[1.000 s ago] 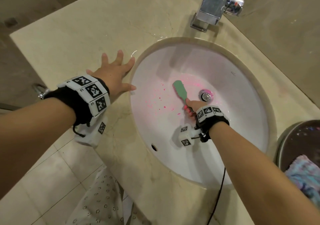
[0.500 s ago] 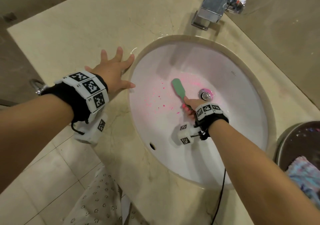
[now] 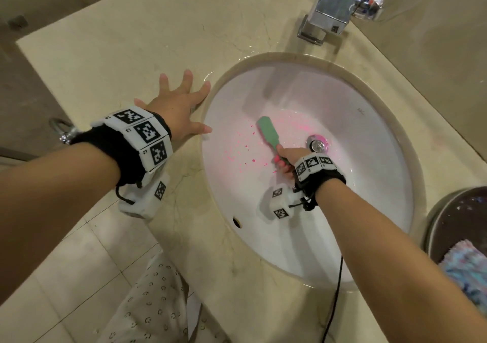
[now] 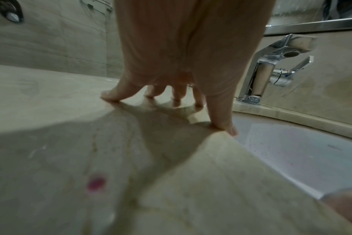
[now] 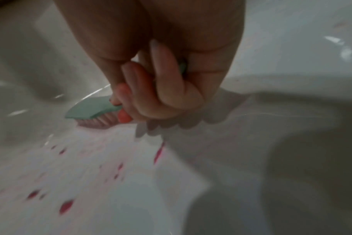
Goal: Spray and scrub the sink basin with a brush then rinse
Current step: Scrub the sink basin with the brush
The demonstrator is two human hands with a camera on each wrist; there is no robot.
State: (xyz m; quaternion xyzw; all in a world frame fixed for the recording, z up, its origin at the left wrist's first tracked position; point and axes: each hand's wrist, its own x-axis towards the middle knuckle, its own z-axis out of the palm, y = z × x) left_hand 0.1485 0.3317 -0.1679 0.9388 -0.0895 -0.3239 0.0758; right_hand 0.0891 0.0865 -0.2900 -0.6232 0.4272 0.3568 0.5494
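A white oval sink basin (image 3: 369, 174) is set into a beige stone counter, with pink spatter (image 3: 242, 153) on its left slope and pink around the drain (image 3: 317, 145). My right hand (image 3: 286, 159) grips the handle of a green brush (image 3: 267, 131), whose pink bristles (image 5: 96, 122) press against the basin just left of the drain. The same brush (image 5: 88, 109) shows under my curled right hand (image 5: 151, 89) in the right wrist view. My left hand (image 3: 181, 105) rests flat with spread fingers on the counter beside the basin's left rim; the fingertips (image 4: 110, 97) touch the stone.
A chrome faucet (image 3: 334, 8) stands behind the basin. A dark round bin (image 3: 458, 218) with a blue cloth (image 3: 469, 271) sits at the right. A black cable (image 3: 337, 290) hangs over the front rim. A pink spot (image 4: 95, 182) marks the counter. Tiled floor lies below left.
The brush head has slid a little back and forth on the basin's left slope near the drain. My left hand stays planted on the counter.
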